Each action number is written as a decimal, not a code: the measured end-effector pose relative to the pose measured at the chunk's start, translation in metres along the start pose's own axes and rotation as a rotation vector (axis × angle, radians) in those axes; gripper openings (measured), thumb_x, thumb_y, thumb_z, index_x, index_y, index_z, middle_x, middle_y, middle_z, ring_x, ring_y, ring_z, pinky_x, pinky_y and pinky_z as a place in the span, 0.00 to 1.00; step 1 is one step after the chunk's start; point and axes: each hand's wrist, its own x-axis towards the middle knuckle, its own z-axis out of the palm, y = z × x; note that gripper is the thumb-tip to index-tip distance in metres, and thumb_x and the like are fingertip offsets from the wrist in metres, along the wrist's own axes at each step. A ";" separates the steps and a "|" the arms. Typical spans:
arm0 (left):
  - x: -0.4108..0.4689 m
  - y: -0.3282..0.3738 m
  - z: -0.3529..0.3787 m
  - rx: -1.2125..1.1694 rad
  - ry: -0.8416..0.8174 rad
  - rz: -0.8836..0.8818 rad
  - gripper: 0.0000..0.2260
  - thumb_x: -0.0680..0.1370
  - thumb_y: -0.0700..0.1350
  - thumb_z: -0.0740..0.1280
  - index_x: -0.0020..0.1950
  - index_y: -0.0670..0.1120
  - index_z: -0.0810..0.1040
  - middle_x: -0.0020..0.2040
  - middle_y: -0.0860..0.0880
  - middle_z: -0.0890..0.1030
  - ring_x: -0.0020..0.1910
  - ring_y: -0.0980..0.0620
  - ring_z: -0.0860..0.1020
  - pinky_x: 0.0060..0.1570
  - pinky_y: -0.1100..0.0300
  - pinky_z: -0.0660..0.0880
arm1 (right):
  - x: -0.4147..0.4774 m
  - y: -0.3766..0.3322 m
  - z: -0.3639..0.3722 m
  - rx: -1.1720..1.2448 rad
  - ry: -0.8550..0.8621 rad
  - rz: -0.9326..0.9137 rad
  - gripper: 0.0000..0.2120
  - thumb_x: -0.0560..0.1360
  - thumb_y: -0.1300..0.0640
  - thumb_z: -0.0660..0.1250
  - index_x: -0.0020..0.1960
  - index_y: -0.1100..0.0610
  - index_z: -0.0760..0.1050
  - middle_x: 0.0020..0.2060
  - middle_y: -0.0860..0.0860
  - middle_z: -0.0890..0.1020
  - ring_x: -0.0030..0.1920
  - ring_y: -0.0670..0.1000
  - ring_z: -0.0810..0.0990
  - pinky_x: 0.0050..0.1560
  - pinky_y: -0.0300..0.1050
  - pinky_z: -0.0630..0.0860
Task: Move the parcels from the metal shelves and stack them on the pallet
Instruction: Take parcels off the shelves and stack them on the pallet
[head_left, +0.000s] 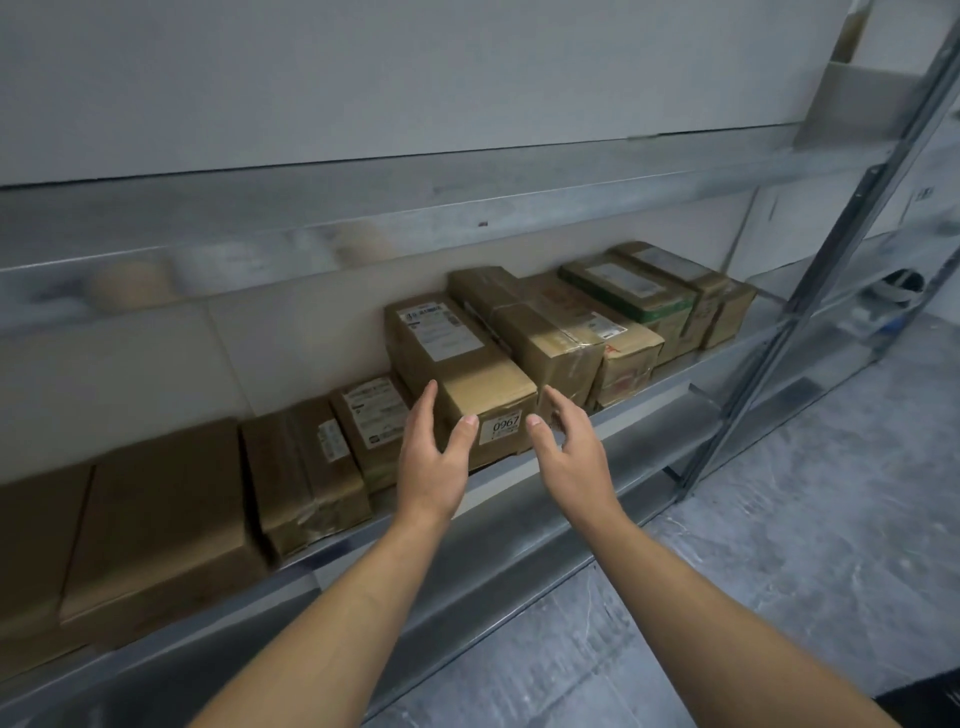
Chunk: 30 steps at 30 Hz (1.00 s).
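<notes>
Two hands reach toward the shelf (519, 525) in front of us: our left hand (434, 462) and our right hand (571, 452), both wide open with fingers spread and nothing in them. Between them sits the parcel (467, 374), a brown carton on the shelf, with a white tag reading 0967 on its near end and a shipping label on top. The left hand is at its 9 o'clock, thumb in front of the near face. The right hand is at its 3 o'clock with blurred fingers, so we cannot tell whether either hand touches the cardboard. More cartons line the same shelf: at 9 o'clock from the parcel a small box (371, 421), just beside it; then a taped box (306, 478); then a big box (156, 525). At 2 o'clock a long box (545, 338) lies against the parcel, and farther that way is a green box (623, 291). An upper shelf (363, 208) runs at 12 o'clock, a metal post (831, 270) stands at 3 o'clock, and grey floor (779, 571) shows at 5 o'clock.
</notes>
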 end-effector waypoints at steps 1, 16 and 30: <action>0.004 -0.002 0.004 0.001 0.003 -0.008 0.28 0.81 0.54 0.67 0.79 0.60 0.61 0.80 0.54 0.62 0.78 0.53 0.60 0.75 0.50 0.61 | 0.004 0.003 0.001 0.007 -0.007 0.010 0.24 0.83 0.47 0.61 0.77 0.47 0.64 0.75 0.47 0.67 0.74 0.47 0.66 0.73 0.51 0.66; 0.020 -0.004 0.054 -0.243 0.232 -0.184 0.25 0.78 0.56 0.67 0.74 0.68 0.65 0.72 0.60 0.72 0.72 0.57 0.70 0.75 0.47 0.65 | 0.033 0.033 0.008 0.250 -0.173 0.060 0.22 0.82 0.47 0.64 0.75 0.39 0.65 0.65 0.39 0.69 0.68 0.44 0.70 0.69 0.48 0.71; -0.024 0.015 0.077 -0.305 0.495 -0.052 0.23 0.79 0.50 0.64 0.72 0.69 0.68 0.73 0.57 0.72 0.71 0.56 0.72 0.72 0.48 0.70 | 0.036 0.045 -0.022 0.446 -0.461 -0.069 0.22 0.82 0.49 0.64 0.74 0.38 0.65 0.67 0.35 0.73 0.68 0.37 0.71 0.64 0.34 0.72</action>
